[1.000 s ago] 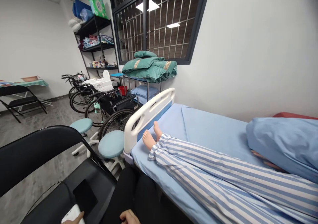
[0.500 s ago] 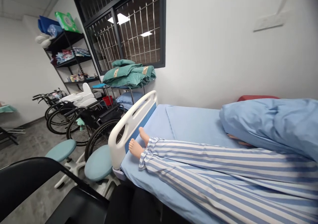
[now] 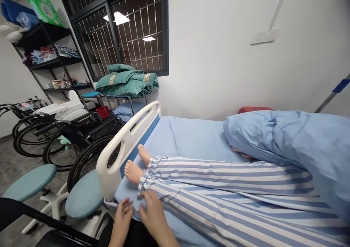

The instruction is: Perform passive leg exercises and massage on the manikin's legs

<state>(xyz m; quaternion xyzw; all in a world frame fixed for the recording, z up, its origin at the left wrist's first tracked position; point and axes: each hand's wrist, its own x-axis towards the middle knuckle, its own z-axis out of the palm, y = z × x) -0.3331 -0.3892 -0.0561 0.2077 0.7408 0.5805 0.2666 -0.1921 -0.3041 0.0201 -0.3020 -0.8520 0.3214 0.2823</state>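
Observation:
My left hand is over the near corner of the bed at the foot end, its fingers loosely bent and apart, with nothing in it. Beside it, my right hand is open, its fingertips close to the near trouser cuff; whether they touch the cloth I cannot tell. Blue-and-white striped trousers cover the legs of a figure lying on the bed. Its smooth bare feet, like a manikin's, point toward the footboard. A bunched light-blue quilt covers the upper part of the legs and beyond.
The light-blue bed sheet lies beneath the legs. Left of the bed stand round stools, a black chair and wheelchairs. Green folded quilts are stacked under the window, and a black shelf stands farther left.
Both my hands have come into view from below, near the feet. The view has turned to the right, so the bed and furniture appear farther left.

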